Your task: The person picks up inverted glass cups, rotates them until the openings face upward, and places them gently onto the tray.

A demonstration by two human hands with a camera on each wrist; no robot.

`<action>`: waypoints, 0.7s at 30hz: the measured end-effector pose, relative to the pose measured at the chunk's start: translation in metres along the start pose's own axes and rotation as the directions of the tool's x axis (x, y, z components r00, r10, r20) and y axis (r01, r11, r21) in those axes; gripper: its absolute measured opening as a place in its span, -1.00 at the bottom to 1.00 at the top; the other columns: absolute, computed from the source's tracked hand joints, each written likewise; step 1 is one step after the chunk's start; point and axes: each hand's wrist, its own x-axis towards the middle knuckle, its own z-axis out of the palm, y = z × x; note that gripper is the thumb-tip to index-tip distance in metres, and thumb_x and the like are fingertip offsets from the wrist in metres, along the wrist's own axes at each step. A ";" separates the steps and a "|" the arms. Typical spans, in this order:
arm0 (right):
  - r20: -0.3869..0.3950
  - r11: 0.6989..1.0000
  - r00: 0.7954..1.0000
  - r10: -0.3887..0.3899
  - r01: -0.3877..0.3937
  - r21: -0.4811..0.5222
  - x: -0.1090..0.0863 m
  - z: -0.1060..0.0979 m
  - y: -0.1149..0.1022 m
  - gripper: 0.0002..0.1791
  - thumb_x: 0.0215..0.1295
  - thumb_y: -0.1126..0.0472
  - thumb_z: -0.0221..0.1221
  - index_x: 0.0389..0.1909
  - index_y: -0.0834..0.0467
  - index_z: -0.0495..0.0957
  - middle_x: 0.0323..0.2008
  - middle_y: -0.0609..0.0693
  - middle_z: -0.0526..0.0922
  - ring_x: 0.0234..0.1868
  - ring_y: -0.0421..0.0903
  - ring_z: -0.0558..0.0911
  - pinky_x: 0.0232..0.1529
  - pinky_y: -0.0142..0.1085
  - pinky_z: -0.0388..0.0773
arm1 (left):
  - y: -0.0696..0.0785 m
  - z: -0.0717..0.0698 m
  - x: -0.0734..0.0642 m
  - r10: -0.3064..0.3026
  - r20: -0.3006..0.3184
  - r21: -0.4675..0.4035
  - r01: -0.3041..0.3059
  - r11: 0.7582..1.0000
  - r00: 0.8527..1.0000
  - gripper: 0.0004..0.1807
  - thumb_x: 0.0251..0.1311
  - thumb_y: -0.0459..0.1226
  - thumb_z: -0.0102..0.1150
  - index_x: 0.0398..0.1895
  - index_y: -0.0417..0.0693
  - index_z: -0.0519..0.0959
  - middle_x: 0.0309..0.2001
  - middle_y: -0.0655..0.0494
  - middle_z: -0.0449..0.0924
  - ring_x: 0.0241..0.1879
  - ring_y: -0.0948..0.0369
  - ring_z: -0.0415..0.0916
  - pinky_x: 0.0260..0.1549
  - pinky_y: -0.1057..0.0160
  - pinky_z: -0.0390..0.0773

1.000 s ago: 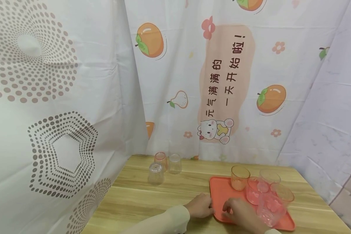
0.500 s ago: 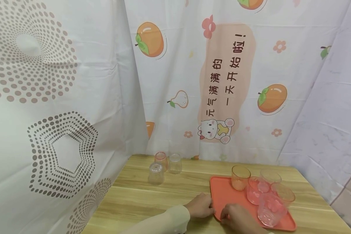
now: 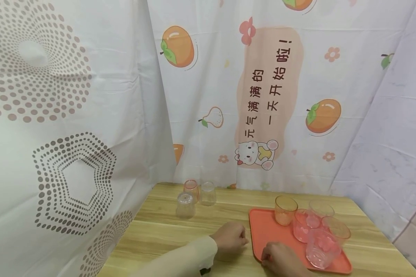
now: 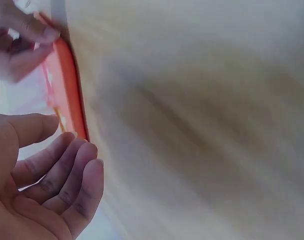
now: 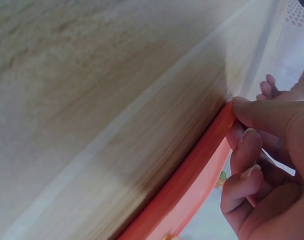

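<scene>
A red tray (image 3: pixel 268 227) lies on the wooden table, bearing a yellow cup (image 3: pixel 286 210) and pink cups, among them a pink cup (image 3: pixel 323 249) at its right. My right hand (image 3: pixel 285 259) pinches the tray's near left corner between thumb and fingers, clearly seen in the right wrist view. Just left of the tray is my left hand (image 3: pixel 230 238), apart from its edge. In the left wrist view the left hand (image 4: pixel 51 180) has loosely bent fingers with nothing between them.
Two clear glasses, one clear glass (image 3: pixel 185 205) nearer, and a pinkish glass (image 3: pixel 191 189) stand upside down at the table's back left. Printed curtains hang behind and beside the wooden table (image 3: pixel 152 238).
My left hand has let go of the tray's left edge and moved slightly left. My right hand has shifted a little left to the tray's near left corner.
</scene>
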 end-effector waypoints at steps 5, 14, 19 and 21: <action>-0.014 1.000 1.000 -0.003 0.003 -0.008 -0.001 0.002 0.000 -0.78 0.02 0.22 0.51 -0.54 -0.11 0.65 -0.50 -0.40 0.44 -0.46 -0.43 0.39 -0.49 -0.37 0.38 | -0.019 -0.023 -0.006 0.000 -0.046 0.023 0.001 1.000 0.999 -0.79 0.34 -0.17 0.34 -0.47 0.05 0.60 -0.56 0.39 0.47 -0.58 0.44 0.37 -0.55 0.44 0.43; -0.002 1.000 1.000 0.017 -0.017 0.006 -0.003 0.004 0.002 -0.78 0.07 0.19 0.50 -0.53 -0.11 0.64 -0.49 -0.40 0.42 -0.46 -0.43 0.38 -0.49 -0.37 0.38 | -0.060 -0.068 -0.023 -0.040 -0.129 -0.011 0.038 0.999 0.991 -0.82 0.35 -0.23 0.31 -0.44 0.00 0.60 -0.54 0.34 0.49 -0.57 0.40 0.42 -0.56 0.38 0.48; 0.011 0.999 1.000 0.028 -0.028 0.023 -0.003 0.002 0.001 -0.78 0.10 0.17 0.50 -0.52 -0.12 0.63 -0.48 -0.41 0.42 -0.44 -0.44 0.38 -0.48 -0.37 0.38 | -0.082 -0.091 -0.027 -0.016 -0.214 0.025 0.021 0.999 0.977 -0.83 0.32 -0.28 0.33 -0.45 -0.06 0.63 -0.58 0.31 0.51 -0.63 0.41 0.39 -0.60 0.40 0.48; 0.014 0.999 0.999 0.032 -0.032 0.027 -0.003 0.002 0.001 -0.78 0.11 0.16 0.50 -0.52 -0.12 0.63 -0.47 -0.41 0.42 -0.44 -0.43 0.38 -0.48 -0.37 0.38 | -0.088 -0.101 -0.031 -0.019 -0.240 0.060 0.034 0.998 0.971 -0.85 0.31 -0.30 0.33 -0.43 -0.11 0.64 -0.57 0.28 0.52 -0.64 0.40 0.39 -0.61 0.39 0.48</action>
